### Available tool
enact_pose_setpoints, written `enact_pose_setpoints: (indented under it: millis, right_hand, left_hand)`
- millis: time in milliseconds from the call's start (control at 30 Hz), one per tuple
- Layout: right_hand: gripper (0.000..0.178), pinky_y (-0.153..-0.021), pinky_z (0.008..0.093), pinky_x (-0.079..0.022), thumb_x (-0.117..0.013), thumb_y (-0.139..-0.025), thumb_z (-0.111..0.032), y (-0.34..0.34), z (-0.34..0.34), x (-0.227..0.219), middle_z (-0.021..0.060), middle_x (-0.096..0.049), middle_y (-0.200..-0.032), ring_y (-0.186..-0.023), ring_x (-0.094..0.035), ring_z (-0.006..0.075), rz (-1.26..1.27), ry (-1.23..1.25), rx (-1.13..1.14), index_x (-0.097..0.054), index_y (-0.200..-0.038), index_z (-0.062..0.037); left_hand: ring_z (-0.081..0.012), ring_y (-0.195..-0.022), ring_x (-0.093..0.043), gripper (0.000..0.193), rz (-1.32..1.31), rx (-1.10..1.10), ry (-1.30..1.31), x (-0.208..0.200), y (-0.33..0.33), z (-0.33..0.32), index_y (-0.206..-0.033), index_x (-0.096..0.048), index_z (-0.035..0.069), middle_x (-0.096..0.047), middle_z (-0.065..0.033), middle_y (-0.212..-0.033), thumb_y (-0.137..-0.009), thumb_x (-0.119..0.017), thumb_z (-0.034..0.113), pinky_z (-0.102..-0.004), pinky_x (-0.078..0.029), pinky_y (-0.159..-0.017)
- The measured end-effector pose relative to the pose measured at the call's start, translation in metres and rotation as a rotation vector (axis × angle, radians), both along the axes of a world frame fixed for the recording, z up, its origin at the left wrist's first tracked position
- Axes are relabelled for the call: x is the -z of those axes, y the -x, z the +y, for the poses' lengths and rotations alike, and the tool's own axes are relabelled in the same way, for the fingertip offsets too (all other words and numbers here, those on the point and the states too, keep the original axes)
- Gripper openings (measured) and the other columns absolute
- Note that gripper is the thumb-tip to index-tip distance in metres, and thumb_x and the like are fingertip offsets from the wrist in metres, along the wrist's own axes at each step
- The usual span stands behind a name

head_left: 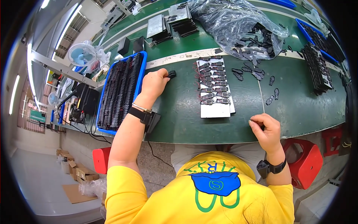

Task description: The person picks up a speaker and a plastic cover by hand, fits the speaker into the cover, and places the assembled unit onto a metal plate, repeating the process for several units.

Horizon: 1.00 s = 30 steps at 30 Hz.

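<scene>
Directions are read from the seat, with twelve straight ahead. At two o'clock, nearest the body, a thin pale rod (261,95) appears to be pinched by the curled thumb and fingers of the right hand (267,130), its far end pointed among loose black pieces (257,73). The rod can be judged light and fairly stiff, best gripped near its close end.

At twelve, a white board (215,111) is laid with rows of small black units (220,83) trailing red wires. It is likely rigid, and is best held by its bare near end, since the wires may be snagged.

At eleven, a small black part (172,74) is met by the bunched fingertips of the left hand (154,84); whether it is pinched or merely touched cannot be told. It looks light and hard, perhaps a little slippery, and is best taken by its sides.

Nearest of the edges is the table's front rim, curved below the board. Room for sideways movement is offered by the green tabletop (179,112) between left hand and board. Reach is bounded at ten by the raised rim of a filled blue tray (143,69), between one and two by a stack of dark plates (315,71), and farthest, just past twelve, by a crumpled clear bag (209,15).
</scene>
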State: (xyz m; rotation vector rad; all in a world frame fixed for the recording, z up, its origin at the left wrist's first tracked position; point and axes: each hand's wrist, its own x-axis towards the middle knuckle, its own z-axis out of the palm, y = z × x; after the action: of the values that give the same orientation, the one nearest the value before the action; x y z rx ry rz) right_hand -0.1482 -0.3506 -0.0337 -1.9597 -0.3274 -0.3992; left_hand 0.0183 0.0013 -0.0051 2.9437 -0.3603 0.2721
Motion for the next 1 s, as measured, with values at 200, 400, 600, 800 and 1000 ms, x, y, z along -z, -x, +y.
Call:
enact_pose_setpoints:
  millis: [200, 400, 600, 800, 1000]
  right_hand:
    - [0.009, -0.049, 0.0241, -0.040, -0.068, -0.075, 0.003, -0.002, 0.000, 0.001, 0.0062, -0.057, -0.065, -0.052, -0.051, 0.0121, -0.023, -0.009, 0.003, -0.063, -0.081, -0.0001]
    - [0.007, -0.053, 0.0226, -0.039, -0.066, -0.076, 0.004, -0.001, 0.000, 0.000, 0.0063, -0.058, -0.069, -0.057, -0.050, 0.0108, 0.033, -0.017, -0.011, -0.062, -0.082, 0.0021]
    - [0.008, -0.049, 0.0239, -0.039, -0.068, -0.076, 0.003, -0.002, 0.001, 0.004, 0.0061, -0.056, -0.065, -0.052, -0.051, 0.0122, -0.007, -0.012, 0.029, -0.063, -0.082, -0.0005]
    - [0.008, -0.049, 0.0240, -0.039, -0.068, -0.076, 0.002, -0.002, 0.005, 0.002, 0.0059, -0.056, -0.065, -0.052, -0.050, 0.0123, -0.058, 0.056, 0.040, -0.063, -0.081, -0.0010]
    - [0.006, -0.053, 0.0228, -0.039, -0.065, -0.077, 0.004, 0.002, 0.004, 0.002, 0.0064, -0.058, -0.069, -0.056, -0.051, 0.0122, -0.028, 0.078, 0.042, -0.062, -0.082, 0.0017]
  left_hand:
    - [-0.0302, -0.077, -0.064, 0.013, -0.104, 0.023, -0.080, -0.004, 0.007, 0.002, -0.082, -0.064, 0.008, -0.066, -0.0103, -0.081, -0.076, -0.069, 0.019, -0.0396, -0.051, -0.067]
    - [-0.0288, -0.077, -0.063, 0.014, -0.106, 0.132, 0.084, -0.015, 0.027, -0.012, -0.086, -0.066, 0.007, -0.065, -0.0102, -0.084, -0.076, -0.070, 0.015, -0.0369, -0.051, -0.069]
    - [-0.0270, -0.077, -0.062, 0.019, 0.339, 0.332, 0.488, -0.032, 0.083, -0.071, -0.092, -0.067, 0.005, -0.063, -0.0088, -0.086, -0.074, -0.071, 0.008, -0.0319, -0.049, -0.071]
    - [-0.0255, -0.083, -0.061, 0.020, 0.074, 0.435, 0.342, -0.013, 0.087, -0.084, -0.094, -0.067, 0.005, -0.060, -0.0081, -0.089, -0.074, -0.071, 0.007, -0.0327, -0.049, -0.072]
    - [-0.0261, -0.084, -0.060, 0.022, 0.171, 0.420, 0.424, -0.006, 0.092, -0.082, -0.094, -0.066, 0.006, -0.060, -0.0084, -0.091, -0.073, -0.072, 0.006, -0.0334, -0.048, -0.072]
